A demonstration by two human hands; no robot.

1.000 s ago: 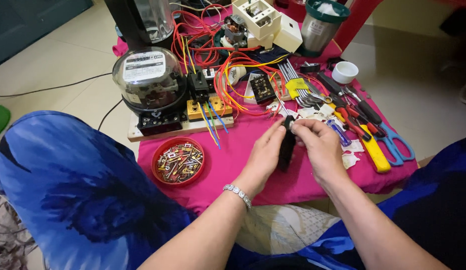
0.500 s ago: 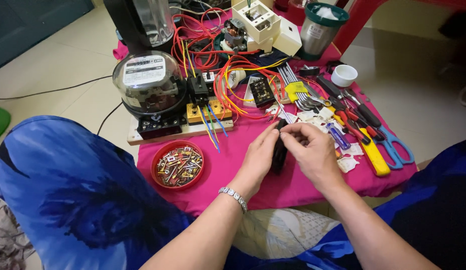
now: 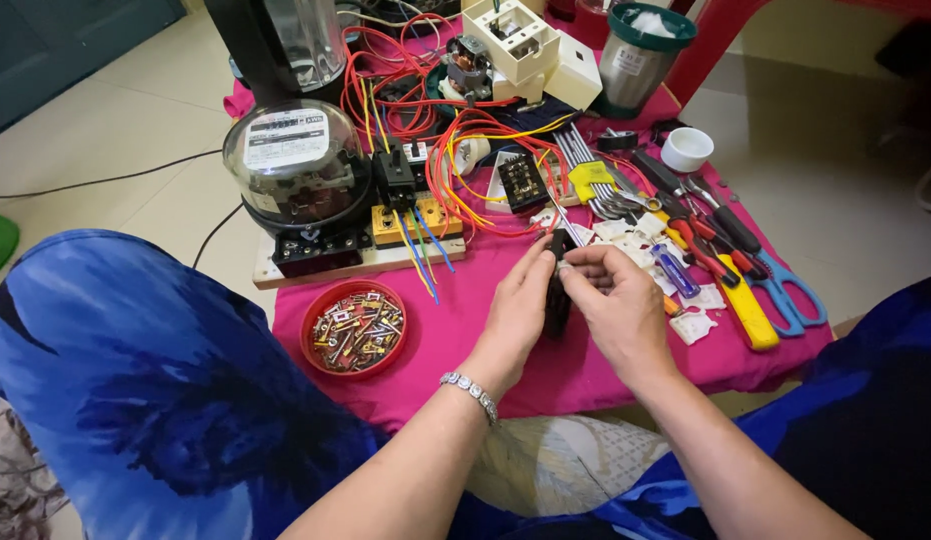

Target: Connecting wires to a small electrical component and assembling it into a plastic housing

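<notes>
Looking down from the head camera: both hands meet over the near middle of the magenta cloth [image 3: 455, 330]. The left hand [image 3: 515, 315] is closed around a small black oblong plastic part [image 3: 557, 290], held upright between the two hands just above the cloth. The right hand [image 3: 615, 310] pinches the top of the same part with thumb and fingertips. A beaded silver bracelet [image 3: 472, 390] sits on the left wrist.

Near the cloth's near left corner stands a round red dish of mixed metal screws [image 3: 355, 328]. Behind it, at the left edge, a glass-domed electricity meter [image 3: 297, 165] is mounted on a wooden board with red and yellow wires [image 3: 465, 170]. Along the right edge lie blue-handled scissors [image 3: 785, 290] and a yellow-handled tool [image 3: 745, 310].
</notes>
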